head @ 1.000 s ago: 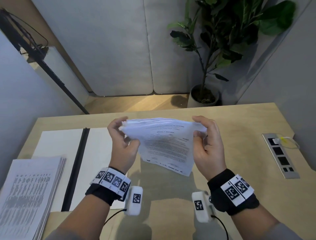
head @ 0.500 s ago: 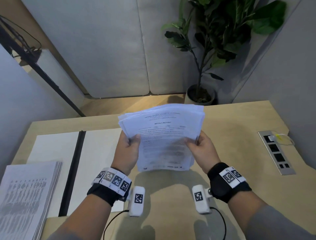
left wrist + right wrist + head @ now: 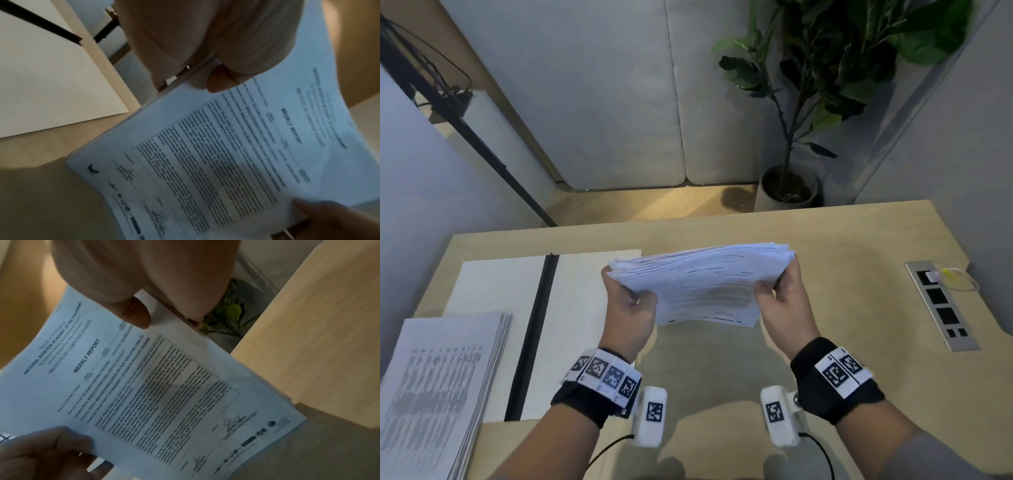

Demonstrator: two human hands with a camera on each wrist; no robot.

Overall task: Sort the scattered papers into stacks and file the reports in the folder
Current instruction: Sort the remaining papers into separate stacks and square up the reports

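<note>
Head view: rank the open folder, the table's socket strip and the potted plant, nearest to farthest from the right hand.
From the right hand, which grips the weekly reports:
1. Socket strip, to its right, set in the table.
2. Open folder, across the reports to its left.
3. Potted plant, beyond the table's far edge.

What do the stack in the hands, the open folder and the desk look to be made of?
Report stack: thin white office paper, matte; the sheets bow and fan at the edges.
Folder: stiff off-white card or board, matte, lying flat with a dark spine; plastic coating can't be ruled out.
Desk: pale wood-look surface, faint grain, low sheen; probably laminate or veneer.
</note>
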